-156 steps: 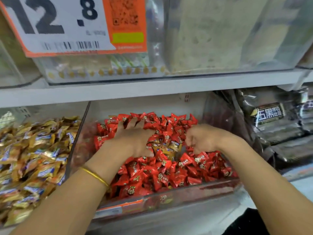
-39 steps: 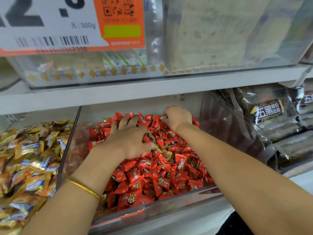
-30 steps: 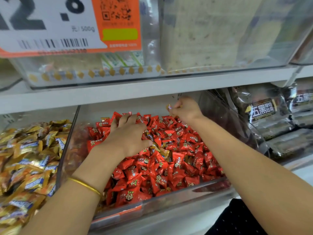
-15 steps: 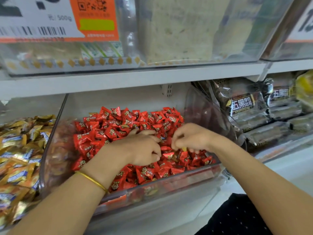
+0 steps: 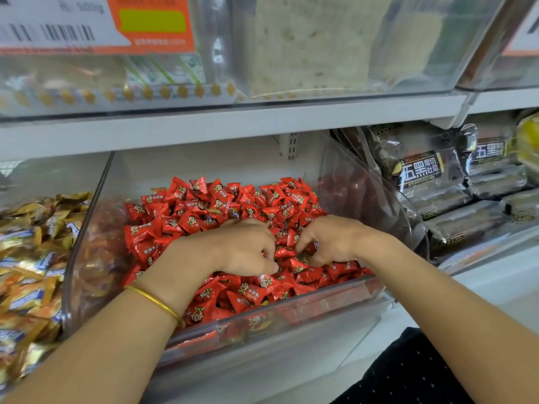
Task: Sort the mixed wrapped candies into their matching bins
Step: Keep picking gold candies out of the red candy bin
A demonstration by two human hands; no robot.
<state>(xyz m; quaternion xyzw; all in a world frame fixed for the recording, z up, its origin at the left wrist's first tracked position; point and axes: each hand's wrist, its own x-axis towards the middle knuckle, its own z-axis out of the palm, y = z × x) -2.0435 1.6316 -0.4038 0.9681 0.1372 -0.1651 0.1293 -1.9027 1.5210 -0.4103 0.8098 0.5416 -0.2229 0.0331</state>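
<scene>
Red candies lie under the curled left hand and right hand; whether either grips one, I cannot tell.

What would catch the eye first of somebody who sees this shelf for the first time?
The heap of bright red candies in the clear bin at the centre stands out most, with the left hand and the right hand both dug into it, fingers curled. Next come the gold candies piled to its left and the orange price label at the top left.
</scene>
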